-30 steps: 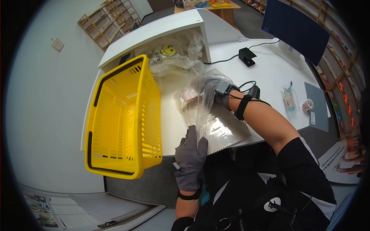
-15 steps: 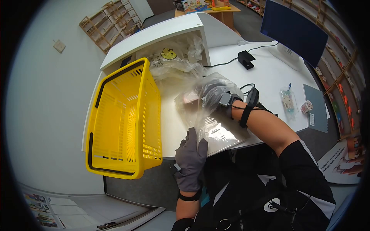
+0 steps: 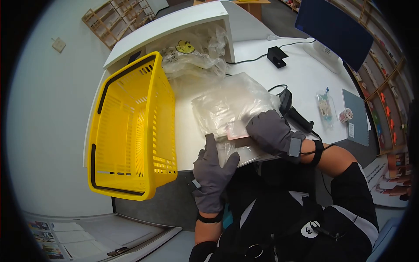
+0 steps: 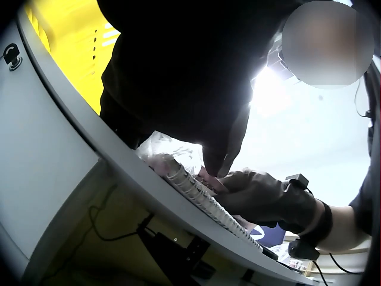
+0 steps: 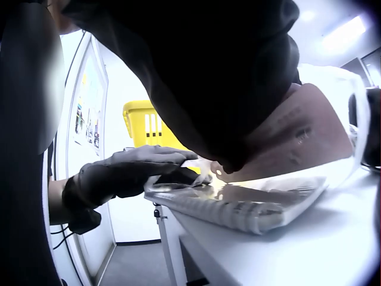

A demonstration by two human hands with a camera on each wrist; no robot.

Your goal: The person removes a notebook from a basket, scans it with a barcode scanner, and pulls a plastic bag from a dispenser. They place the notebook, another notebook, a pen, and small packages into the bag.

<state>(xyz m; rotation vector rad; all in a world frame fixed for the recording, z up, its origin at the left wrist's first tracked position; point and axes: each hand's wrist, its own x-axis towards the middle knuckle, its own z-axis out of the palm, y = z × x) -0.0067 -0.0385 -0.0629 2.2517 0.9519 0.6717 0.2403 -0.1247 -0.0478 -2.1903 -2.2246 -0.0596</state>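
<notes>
A clear plastic bag [image 3: 235, 98] lies crumpled on the white table in front of the person. My right hand [image 3: 273, 131], in a grey glove, grips the edge of a flat pink card-like item [image 3: 238, 131] with its fingers curled; the right wrist view shows more of this pink item [image 5: 303, 134], tilted above a spiral notebook [image 5: 238, 208]. My left hand [image 3: 212, 172], also gloved, lies with fingers straight and thumb spread at the table edge, fingertips at the bag's near edge. The notebook's coil [image 3: 251, 161] shows below the hands; the bag hides most of its cover.
A yellow shopping basket [image 3: 168, 144] stands tilted at the left. More plastic bags [image 3: 192, 56] fill the shelf nook behind. A black handheld scanner [image 3: 299, 115] lies right of my right hand. Farther right are a monitor [image 3: 334, 30], a small cup [image 3: 345, 115] and a grey notebook [image 3: 355, 109].
My right hand has come out from under the plastic and moved toward the person, bringing the pink item nearer. The bag now lies spread flatter. My left hand has hardly moved.
</notes>
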